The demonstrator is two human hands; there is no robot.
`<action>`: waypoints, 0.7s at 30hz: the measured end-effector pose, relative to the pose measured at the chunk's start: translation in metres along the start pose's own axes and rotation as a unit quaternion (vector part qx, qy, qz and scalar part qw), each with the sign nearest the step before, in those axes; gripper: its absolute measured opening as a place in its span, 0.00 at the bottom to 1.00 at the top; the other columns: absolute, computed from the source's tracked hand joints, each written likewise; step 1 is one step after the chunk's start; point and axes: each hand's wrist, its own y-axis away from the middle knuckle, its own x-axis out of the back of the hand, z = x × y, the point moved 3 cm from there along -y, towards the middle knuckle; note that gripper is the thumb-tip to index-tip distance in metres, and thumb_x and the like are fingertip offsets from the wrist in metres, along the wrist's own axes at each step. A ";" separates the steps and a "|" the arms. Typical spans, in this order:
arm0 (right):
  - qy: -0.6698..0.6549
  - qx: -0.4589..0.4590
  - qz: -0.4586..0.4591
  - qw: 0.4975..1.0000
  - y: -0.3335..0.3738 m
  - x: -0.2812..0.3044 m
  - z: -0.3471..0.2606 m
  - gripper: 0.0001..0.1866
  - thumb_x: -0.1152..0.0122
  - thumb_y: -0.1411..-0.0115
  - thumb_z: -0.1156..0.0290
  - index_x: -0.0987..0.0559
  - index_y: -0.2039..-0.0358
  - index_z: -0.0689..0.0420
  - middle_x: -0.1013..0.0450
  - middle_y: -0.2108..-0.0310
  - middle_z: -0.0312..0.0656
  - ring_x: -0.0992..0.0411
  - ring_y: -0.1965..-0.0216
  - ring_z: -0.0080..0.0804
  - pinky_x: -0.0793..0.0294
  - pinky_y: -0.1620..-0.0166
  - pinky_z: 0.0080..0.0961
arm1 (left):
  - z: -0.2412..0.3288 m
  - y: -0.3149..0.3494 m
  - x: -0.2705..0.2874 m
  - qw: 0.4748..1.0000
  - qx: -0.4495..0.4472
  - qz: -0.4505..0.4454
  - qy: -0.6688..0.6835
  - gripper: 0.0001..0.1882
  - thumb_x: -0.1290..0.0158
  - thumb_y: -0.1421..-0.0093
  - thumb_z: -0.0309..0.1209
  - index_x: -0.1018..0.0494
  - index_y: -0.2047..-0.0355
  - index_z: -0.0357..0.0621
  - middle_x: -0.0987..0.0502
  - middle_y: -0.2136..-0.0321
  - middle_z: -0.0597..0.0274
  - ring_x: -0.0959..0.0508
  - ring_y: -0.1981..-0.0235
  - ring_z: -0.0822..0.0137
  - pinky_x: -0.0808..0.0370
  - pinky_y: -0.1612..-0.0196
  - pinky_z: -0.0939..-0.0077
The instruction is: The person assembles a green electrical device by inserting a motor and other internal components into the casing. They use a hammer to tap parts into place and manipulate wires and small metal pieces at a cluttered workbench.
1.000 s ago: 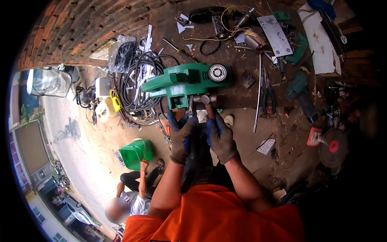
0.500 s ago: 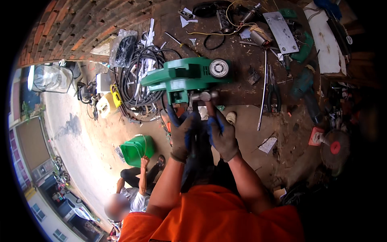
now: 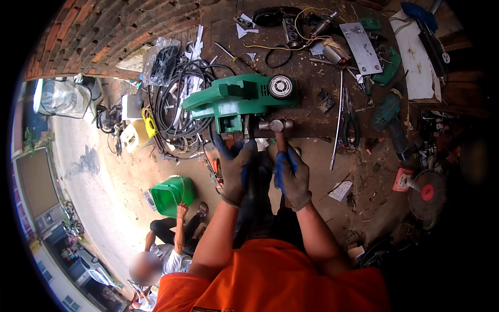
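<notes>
A green power tool housing (image 3: 241, 99) with a round pale-faced end lies on its side at the front of the dark workbench (image 3: 306, 78). Just below its open bracket is my left hand (image 3: 236, 169), in a grey and blue glove. That hand is closed around a narrow metal bar (image 3: 247, 126), whose lower part is hidden; one finger reaches up beside the housing. My right hand (image 3: 292, 179), gloved alike, grips the wooden handle of a hammer (image 3: 276, 125). The hammer's metal head is at the bench edge, right of the bar and apart from it.
Coiled black cable (image 3: 176, 99) lies left of the housing. Pliers (image 3: 351, 125), a long metal rod (image 3: 338, 125), a metal plate (image 3: 361, 48) and a cordless drill (image 3: 391, 117) are to the right. A seated person's hand touches a green bucket (image 3: 174, 195) at lower left.
The hammer has moved right, away from the metal bar, with my right hand shifting slightly right and down. My left hand stays nearly in place beside the housing.
</notes>
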 end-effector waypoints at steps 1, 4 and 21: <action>-0.006 -0.007 -0.002 1.000 -0.001 -0.002 -0.003 0.26 0.54 0.22 0.60 0.35 0.26 0.45 0.34 0.75 0.27 0.39 0.76 0.13 0.34 0.71 0.17 | 0.001 -0.001 -0.002 1.000 -0.001 -0.002 0.007 0.43 0.44 0.33 0.22 0.57 0.26 0.54 0.22 0.62 0.53 0.17 0.70 0.60 0.12 0.67 0.60; -0.062 -0.016 0.013 0.998 -0.005 -0.006 -0.014 0.18 0.49 0.24 0.65 0.27 0.40 0.60 0.32 0.76 0.30 0.38 0.80 0.13 0.34 0.77 0.14 | 0.000 -0.003 -0.004 0.999 -0.009 -0.004 0.044 0.40 0.44 0.33 0.21 0.53 0.28 0.54 0.23 0.62 0.52 0.18 0.70 0.60 0.12 0.68 0.61; -0.105 -0.067 -0.020 0.992 -0.003 -0.002 -0.018 0.25 0.52 0.23 0.62 0.33 0.28 0.51 0.33 0.76 0.27 0.39 0.78 0.12 0.37 0.76 0.14 | 0.006 0.002 0.011 1.000 0.006 0.026 0.002 0.44 0.42 0.37 0.18 0.54 0.26 0.41 0.24 0.62 0.61 0.23 0.64 0.75 0.24 0.64 0.79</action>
